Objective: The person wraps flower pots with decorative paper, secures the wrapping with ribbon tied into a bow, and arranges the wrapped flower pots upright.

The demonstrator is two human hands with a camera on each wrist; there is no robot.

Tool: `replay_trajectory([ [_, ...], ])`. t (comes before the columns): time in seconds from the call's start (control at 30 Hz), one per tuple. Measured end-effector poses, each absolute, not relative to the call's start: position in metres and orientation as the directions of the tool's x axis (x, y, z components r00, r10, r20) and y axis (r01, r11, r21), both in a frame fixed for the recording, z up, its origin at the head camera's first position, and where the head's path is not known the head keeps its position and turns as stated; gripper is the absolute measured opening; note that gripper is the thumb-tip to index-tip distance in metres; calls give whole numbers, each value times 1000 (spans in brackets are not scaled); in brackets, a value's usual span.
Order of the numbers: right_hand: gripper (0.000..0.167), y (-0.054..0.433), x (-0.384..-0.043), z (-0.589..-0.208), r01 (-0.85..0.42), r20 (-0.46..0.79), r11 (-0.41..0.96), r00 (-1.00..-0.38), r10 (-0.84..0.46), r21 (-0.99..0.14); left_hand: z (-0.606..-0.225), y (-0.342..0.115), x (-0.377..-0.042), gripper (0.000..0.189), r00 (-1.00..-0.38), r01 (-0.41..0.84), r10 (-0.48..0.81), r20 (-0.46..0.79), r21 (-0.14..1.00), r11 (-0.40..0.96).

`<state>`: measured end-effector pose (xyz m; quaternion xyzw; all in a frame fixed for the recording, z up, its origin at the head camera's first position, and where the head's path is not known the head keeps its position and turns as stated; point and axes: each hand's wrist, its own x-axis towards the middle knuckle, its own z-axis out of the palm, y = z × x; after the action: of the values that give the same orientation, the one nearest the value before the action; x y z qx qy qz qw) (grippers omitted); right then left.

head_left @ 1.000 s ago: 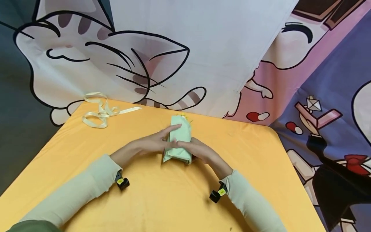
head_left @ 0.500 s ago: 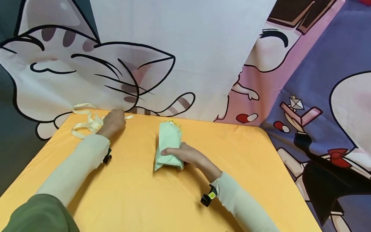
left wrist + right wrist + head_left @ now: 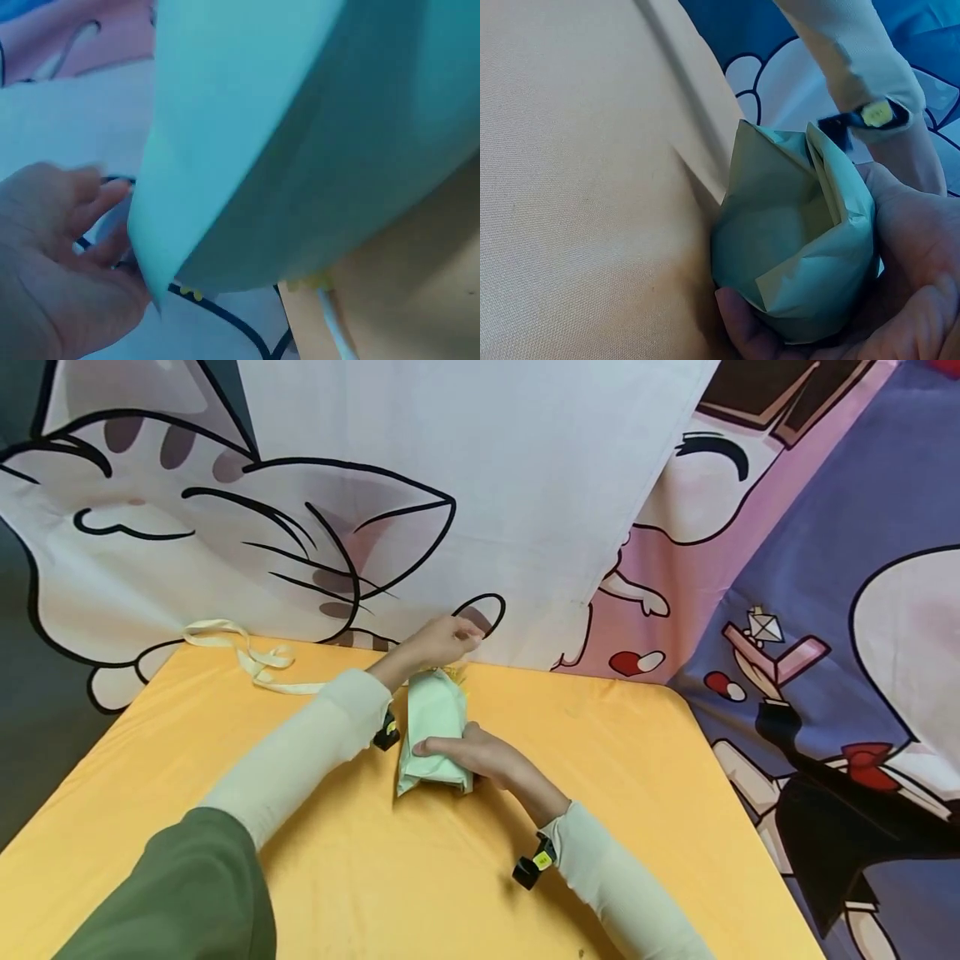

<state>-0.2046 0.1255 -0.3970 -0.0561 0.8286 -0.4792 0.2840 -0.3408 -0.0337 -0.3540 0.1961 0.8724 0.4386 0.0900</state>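
Note:
A small bundle wrapped in pale green paper point(image 3: 437, 710) stands over the table, with yellow flowers point(image 3: 455, 675) showing at its far end. My right hand point(image 3: 495, 758) grips its lower part, thumb across the front; the right wrist view shows the folded paper bottom point(image 3: 802, 247) cupped in the palm. Beyond the bundle's top, my left hand point(image 3: 442, 642) has bent fingers, close behind the paper in the left wrist view. A cream ribbon point(image 3: 262, 672) runs from the table's far left toward this hand, passing behind the left forearm; the part at the fingers is hidden.
A yellow cloth point(image 3: 600, 793) covers the table. Printed fabric point(image 3: 540, 485) with cartoon figures hangs right behind its far edge and along the right side. Small cameras are strapped to both wrists.
My left hand leaves the bundle, reaches the ribbon at left, then moves right to behind the bundle's top, drawing the ribbon along. My right hand keeps its grip on the bundle.

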Motion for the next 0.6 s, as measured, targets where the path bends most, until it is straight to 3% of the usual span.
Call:
replay_trajectory([
  [0.07,56,127,-205,-395,186,-426,550,-834,-349,-814,-354,-37,-332,57,-928,226,372,15,817,530],
  [0.17,78,132,-206,-393,197,-440,589,-846,-302,-784,-359,-55,-312,89,-980,94,199,-17,839,537],
  [0.23,79,135,-207,-392,197,-440,593,-847,-299,-781,-363,-71,-296,118,-982,-33,139,-129,841,541],
  [0.3,70,138,-208,-390,188,-433,584,-845,-314,-790,-372,-85,-281,129,-948,-138,175,-265,839,526],
  [0.4,48,141,-210,-390,164,-407,530,-829,-383,-832,-386,-94,-261,120,-807,-310,337,-485,833,458],
  [0.47,40,143,-211,-390,147,-381,490,-822,-423,-859,-396,-91,-252,91,-722,-386,432,-540,833,395],
  [0.53,37,145,-211,-390,135,-360,459,-819,-448,-878,-402,-85,-247,74,-687,-425,482,-544,839,341],
  [0.6,39,147,-211,-390,130,-347,443,-820,-455,-887,-407,-80,-245,59,-695,-423,498,-519,855,301],
])
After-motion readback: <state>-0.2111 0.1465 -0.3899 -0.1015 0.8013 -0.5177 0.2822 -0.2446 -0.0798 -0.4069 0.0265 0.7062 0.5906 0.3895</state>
